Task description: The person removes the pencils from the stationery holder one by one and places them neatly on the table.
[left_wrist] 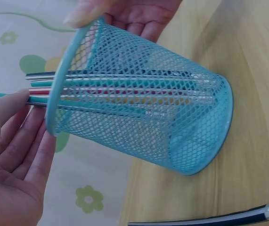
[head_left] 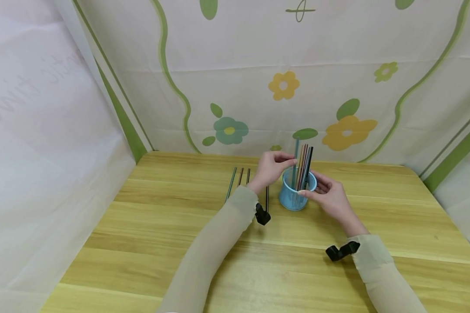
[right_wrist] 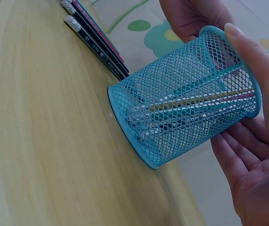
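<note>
A blue mesh pencil cup [head_left: 291,201] stands upright on the table, holding several pencils [head_left: 305,161]. My left hand [head_left: 272,168] pinches a teal pencil [head_left: 296,150] between thumb and fingers; in the left wrist view its lower end, with a metal band [left_wrist: 154,114], hangs inside the cup, above the bottom. With my right hand [head_left: 329,196] I grip the cup's rim from the right, thumb at the near side and fingers behind, as the right wrist view also shows around the mesh wall [right_wrist: 181,94].
Left of the cup lie a teal pencil [head_left: 230,184], a brown one [head_left: 240,176] and a dark one [head_left: 248,174], partly behind my left forearm. Another black pencil [head_left: 267,200] lies nearer the cup. A flowered cloth [head_left: 235,87] hangs behind the wooden table [head_left: 141,243].
</note>
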Demonstrator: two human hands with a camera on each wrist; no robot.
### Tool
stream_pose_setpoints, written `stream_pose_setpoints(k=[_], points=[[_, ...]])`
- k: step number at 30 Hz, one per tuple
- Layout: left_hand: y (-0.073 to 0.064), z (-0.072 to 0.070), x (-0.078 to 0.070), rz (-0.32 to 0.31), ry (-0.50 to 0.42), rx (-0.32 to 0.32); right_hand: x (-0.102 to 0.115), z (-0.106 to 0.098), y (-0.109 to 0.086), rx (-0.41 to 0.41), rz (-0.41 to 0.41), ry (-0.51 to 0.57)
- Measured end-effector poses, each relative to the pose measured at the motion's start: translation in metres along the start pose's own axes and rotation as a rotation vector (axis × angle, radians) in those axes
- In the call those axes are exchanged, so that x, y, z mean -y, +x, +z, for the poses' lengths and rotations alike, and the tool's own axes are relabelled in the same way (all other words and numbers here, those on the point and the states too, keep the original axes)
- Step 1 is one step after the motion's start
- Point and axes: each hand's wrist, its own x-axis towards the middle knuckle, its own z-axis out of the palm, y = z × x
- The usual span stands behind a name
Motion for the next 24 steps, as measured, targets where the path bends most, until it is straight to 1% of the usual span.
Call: stream_pose_setpoints(k=[5, 13, 17, 24], points=[[-0.001, -0.004, -0.005, 0.002, -0.039, -0.021, 0.000, 0.000, 0.000, 0.002, 0.005, 0.007], [-0.002, -0.010, -0.015, 0.011, -0.176, -0.029, 0.002, 0.000, -0.001, 0.004, 0.006, 0.005], [-0.002, -0.012, -0.018, 0.032, -0.202, -0.045, 0.002, 0.000, -0.001, 0.005, 0.009, 0.001], [-0.002, -0.016, -0.022, 0.056, -0.219, -0.070, 0.002, 0.000, -0.001, 0.005, 0.009, 0.005]])
